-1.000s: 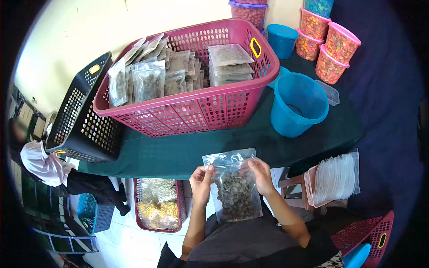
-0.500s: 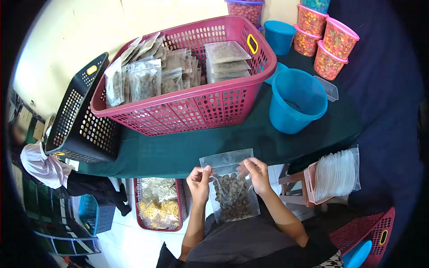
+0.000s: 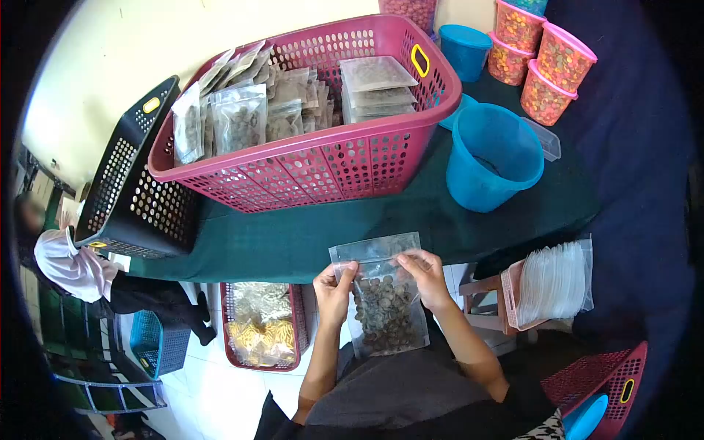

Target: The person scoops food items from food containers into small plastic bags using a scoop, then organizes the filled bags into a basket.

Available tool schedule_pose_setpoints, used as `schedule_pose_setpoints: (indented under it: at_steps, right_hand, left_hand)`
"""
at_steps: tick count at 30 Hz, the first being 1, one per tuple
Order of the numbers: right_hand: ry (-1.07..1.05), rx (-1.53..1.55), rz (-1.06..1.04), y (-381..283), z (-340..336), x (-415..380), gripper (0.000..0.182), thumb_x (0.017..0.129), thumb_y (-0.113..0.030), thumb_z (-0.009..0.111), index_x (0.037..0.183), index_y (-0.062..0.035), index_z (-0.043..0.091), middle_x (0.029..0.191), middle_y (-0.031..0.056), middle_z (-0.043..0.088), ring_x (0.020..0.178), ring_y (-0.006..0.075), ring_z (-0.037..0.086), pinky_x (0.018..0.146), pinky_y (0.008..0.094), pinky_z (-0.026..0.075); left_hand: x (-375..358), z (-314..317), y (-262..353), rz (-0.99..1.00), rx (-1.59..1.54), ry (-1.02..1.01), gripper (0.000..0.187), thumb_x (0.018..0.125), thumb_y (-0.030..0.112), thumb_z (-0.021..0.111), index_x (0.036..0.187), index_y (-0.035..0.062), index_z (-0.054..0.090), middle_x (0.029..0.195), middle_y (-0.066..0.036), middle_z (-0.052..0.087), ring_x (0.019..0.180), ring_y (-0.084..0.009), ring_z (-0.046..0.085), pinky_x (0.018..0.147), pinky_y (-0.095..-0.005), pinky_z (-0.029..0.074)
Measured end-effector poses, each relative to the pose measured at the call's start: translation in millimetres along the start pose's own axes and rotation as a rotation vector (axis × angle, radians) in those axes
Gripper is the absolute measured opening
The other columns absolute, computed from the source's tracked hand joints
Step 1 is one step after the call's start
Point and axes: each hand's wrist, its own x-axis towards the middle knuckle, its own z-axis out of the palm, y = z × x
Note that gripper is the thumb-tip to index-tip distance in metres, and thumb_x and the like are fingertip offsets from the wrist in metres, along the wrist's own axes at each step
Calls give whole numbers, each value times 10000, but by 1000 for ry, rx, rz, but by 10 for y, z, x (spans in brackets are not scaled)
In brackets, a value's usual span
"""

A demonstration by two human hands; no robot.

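Note:
A clear zip pouch (image 3: pixel 387 312) of small brownish-grey round pieces hangs upright in front of my body, just off the table's front edge. My left hand (image 3: pixel 335 293) pinches its left side below the top strip, thumb on the near face. On the opposite side my right hand (image 3: pixel 425 277) grips it the same way, thumb pointing inward. The pouch's top band is flat and holds no pieces. Beyond it, a maroon perforated basket (image 3: pixel 293 165) on the table holds many similar filled pouches (image 3: pixel 240 121), some standing and some stacked flat.
On the green-covered table (image 3: pixel 308 246) stand a blue bucket (image 3: pixel 491 158), a black basket (image 3: pixel 139 183) and pink-lidded tubs (image 3: pixel 561 70). Flat clear bags (image 3: pixel 554 279) fill a pink tray at right. Below is a basket of packets (image 3: pixel 260 330). Another person (image 3: pixel 81 268) stands at left.
Both thumbs have shifted inward along the pouch's upper part, and its top has risen slightly. The whole view has tilted a little, moving the table things slightly upward.

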Motion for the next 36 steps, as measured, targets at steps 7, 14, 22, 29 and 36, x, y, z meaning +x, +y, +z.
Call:
schedule_pose_setpoints:
  at_steps: [7, 14, 22, 29, 36]
  right_hand:
    - [10, -21, -91, -1, 25, 13, 121, 772, -122, 568, 779, -1, 571, 738, 80, 603, 656, 120, 560, 599, 241, 451]
    - [-95, 68, 121, -126, 10, 49, 142, 772, -122, 575, 831, 7, 571, 787, 105, 602, 675, 150, 577, 580, 265, 483]
    - [-118, -19, 89, -83, 44, 64, 139, 761, -123, 595, 811, 7, 596, 811, 96, 608, 767, 155, 584, 672, 246, 459]
    - [-111, -31, 82, -22, 45, 79, 126, 759, -117, 597, 797, 3, 595, 791, 89, 605, 770, 152, 580, 693, 253, 453]
    - [-83, 42, 100, -5, 58, 77, 121, 755, -115, 601, 798, -2, 587, 772, 73, 600, 734, 142, 577, 689, 254, 453]
  left_hand:
    - [-20, 27, 53, 59, -3, -45, 125, 777, 126, 579, 736, 8, 576, 651, -2, 562, 537, -37, 454, 472, -177, 349]
    - [26, 35, 72, 65, 102, -93, 139, 756, 148, 607, 761, 10, 600, 607, 10, 539, 509, -36, 435, 452, -182, 325]
    - [27, 28, 47, 18, 100, -92, 134, 753, 152, 614, 743, 19, 609, 593, 15, 536, 503, -32, 437, 444, -181, 326]
    - [24, 32, 52, -78, 35, -102, 123, 762, 133, 599, 760, 10, 600, 631, 5, 554, 549, -40, 464, 502, -191, 367]
    - [18, -23, 66, -137, -107, -245, 182, 768, 110, 581, 912, 4, 550, 787, -49, 600, 653, -92, 534, 595, -204, 413]
